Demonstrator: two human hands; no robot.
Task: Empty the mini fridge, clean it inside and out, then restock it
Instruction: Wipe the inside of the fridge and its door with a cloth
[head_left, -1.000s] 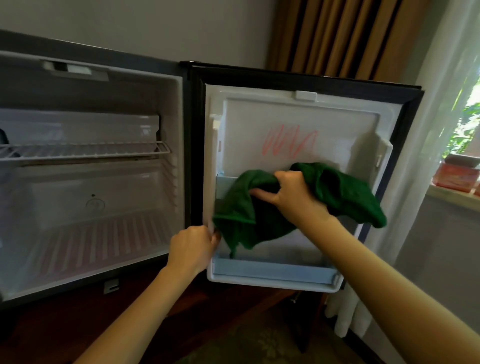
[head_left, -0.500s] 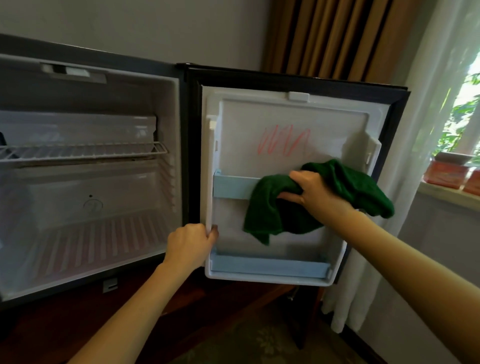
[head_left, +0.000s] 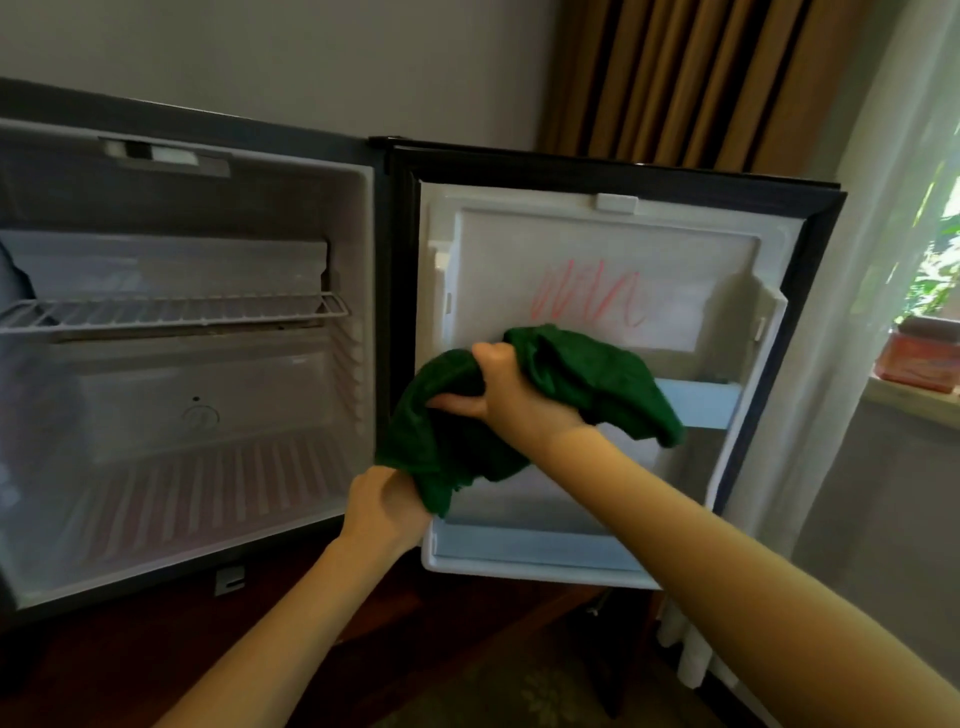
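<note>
Stroke log: our right hand (head_left: 498, 395) has the green cloth (head_left: 587, 374) bunched in a closed fist, thumb and fingers curled round a fold, and presses it against the inner liner of the mini fridge door (head_left: 613, 244). Compared with half a second back, the wad sits farther toward the hinge side. The right end of the pale blue middle rail (head_left: 701, 400) is now uncovered, and the cloth's lower corner drapes over our left hand (head_left: 384, 506). That hand has not shifted: its fingers are curled on the door's lower hinge-side edge, bracing it open. The red scribble (head_left: 587, 301) lies just above the cloth, unwiped and as strong as before. The cabinet (head_left: 208, 395) beside the door shows no stock in its visible part, and the wire shelf (head_left: 171, 312) is in place. Judgement: emptying looks done and we are mid-cleaning, sweeping side to side along the door's middle band. The scribble likely needs an upward, firmer pass. Restocking is not begun.
</note>
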